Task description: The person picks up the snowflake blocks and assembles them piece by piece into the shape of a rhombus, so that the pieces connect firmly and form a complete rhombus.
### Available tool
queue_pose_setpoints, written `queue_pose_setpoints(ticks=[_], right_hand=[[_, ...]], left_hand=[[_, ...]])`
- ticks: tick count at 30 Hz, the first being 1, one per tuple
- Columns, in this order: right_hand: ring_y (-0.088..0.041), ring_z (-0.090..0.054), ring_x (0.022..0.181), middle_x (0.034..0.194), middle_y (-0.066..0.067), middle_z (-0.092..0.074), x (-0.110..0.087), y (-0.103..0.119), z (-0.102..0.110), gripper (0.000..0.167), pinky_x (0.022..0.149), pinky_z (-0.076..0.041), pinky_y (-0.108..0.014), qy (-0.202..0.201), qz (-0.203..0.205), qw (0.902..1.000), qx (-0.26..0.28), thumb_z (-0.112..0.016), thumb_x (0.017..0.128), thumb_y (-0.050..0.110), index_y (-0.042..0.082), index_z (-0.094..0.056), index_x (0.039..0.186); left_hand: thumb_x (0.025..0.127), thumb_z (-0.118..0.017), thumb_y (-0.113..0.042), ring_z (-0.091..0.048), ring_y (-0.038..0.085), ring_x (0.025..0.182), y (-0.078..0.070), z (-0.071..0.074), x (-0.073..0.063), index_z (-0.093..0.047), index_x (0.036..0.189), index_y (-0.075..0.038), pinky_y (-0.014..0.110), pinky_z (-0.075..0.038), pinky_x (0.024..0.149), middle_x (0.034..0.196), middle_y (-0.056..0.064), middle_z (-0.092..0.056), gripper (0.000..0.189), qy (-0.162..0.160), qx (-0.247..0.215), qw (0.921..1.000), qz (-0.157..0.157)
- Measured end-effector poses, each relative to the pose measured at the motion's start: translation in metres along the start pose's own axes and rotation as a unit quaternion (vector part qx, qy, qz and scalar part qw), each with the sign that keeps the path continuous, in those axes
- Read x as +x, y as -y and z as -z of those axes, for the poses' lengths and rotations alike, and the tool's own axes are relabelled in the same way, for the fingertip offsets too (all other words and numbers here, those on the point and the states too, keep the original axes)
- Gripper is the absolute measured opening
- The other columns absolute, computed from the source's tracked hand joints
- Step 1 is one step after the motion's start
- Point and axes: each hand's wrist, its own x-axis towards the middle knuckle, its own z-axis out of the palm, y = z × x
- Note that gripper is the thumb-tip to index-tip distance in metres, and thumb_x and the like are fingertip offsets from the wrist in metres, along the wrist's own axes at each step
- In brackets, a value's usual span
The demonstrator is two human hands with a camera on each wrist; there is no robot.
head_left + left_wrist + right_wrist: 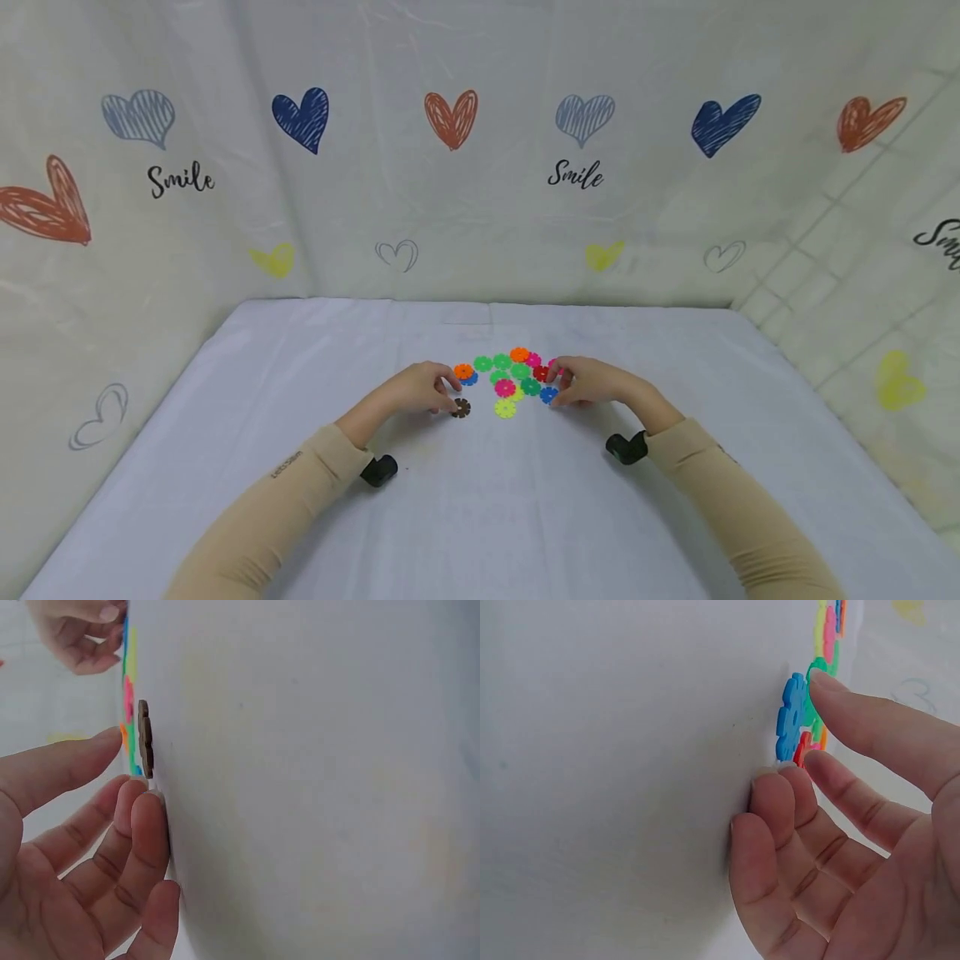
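Observation:
Small notched plastic discs, flower-like in outline, lie in a loose cluster on the white table. My left hand (423,387) is at the cluster's left side, its fingertips right by a brown disc (463,407). In the left wrist view, the thumb stands apart from the loosely bent fingers, with the brown disc (145,739) just past the fingertips. On the other side, my right hand (592,382) reaches in beside a blue disc (548,395). Its thumb and fingers are spread near that blue disc (790,720) in the right wrist view, nothing pinched between them.
Between the hands lie green discs (501,362), a pink disc (505,388) and a yellow disc (506,409). An orange disc (463,372) overlaps another blue one near the left fingers. Behind the table hangs a white cloth (495,208) printed with hearts.

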Motion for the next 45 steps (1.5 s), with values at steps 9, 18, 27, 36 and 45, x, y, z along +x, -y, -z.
queue_pose_setpoints(ticks=[9, 18, 27, 36, 45], right_hand=[[-0.020, -0.055, 0.068, 0.088, -0.008, -0.055, 0.007, -0.004, 0.000, 0.031, 0.067, -0.051, -0.029, -0.006, -0.006, 0.9999, 0.005, -0.079, 0.091, 0.017, 0.004, -0.063, 0.115], [-0.019, -0.055, 0.068, 0.088, -0.008, -0.054, 0.005, 0.000, -0.001, 0.027, 0.066, -0.052, -0.029, -0.003, 0.006, 1.0000, 0.002, -0.079, 0.091, 0.013, 0.003, -0.063, 0.110], [-0.021, -0.056, 0.075, 0.094, -0.009, -0.057, 0.007, 0.002, -0.002, 0.028, 0.069, -0.054, -0.029, -0.010, -0.008, 0.9999, -0.009, -0.079, 0.091, 0.013, 0.003, -0.063, 0.112], [-0.021, -0.057, 0.079, 0.098, -0.009, -0.060, 0.005, 0.002, -0.004, 0.025, 0.070, -0.055, -0.030, -0.011, 0.004, 0.9999, -0.010, -0.079, 0.090, 0.011, 0.003, -0.062, 0.107], [-0.020, -0.057, 0.076, 0.095, -0.008, -0.060, 0.007, 0.002, -0.004, 0.027, 0.070, -0.053, -0.030, -0.023, 0.009, 0.9995, -0.019, -0.080, 0.090, 0.013, 0.005, -0.061, 0.108]], left_hand=[[0.088, -0.083, -0.022, -0.056, 0.017, 0.065, 0.000, -0.001, 0.005, -0.070, 0.106, -0.012, 0.028, -0.044, 0.065, 0.078, 0.003, -0.063, 0.024, -0.003, 0.008, 0.9999, 0.012], [0.084, -0.086, -0.020, -0.053, 0.016, 0.062, -0.004, -0.004, 0.007, -0.068, 0.099, -0.012, 0.027, -0.043, 0.062, 0.074, 0.003, -0.061, 0.024, -0.003, 0.031, 0.9993, 0.020], [0.082, -0.087, -0.017, -0.051, 0.016, 0.068, -0.007, -0.006, 0.012, -0.069, 0.094, -0.010, 0.026, -0.041, 0.063, 0.074, 0.002, -0.056, 0.023, -0.007, 0.027, 0.9991, 0.031], [0.081, -0.088, -0.013, -0.053, 0.017, 0.075, -0.008, -0.006, 0.014, -0.065, 0.095, -0.008, 0.027, -0.042, 0.066, 0.083, 0.003, -0.059, 0.026, -0.004, 0.021, 0.9995, 0.025], [0.082, -0.088, -0.014, -0.054, 0.018, 0.076, -0.009, -0.005, 0.011, -0.063, 0.095, -0.009, 0.027, -0.043, 0.067, 0.086, 0.004, -0.060, 0.028, -0.003, 0.031, 0.9994, 0.017]])
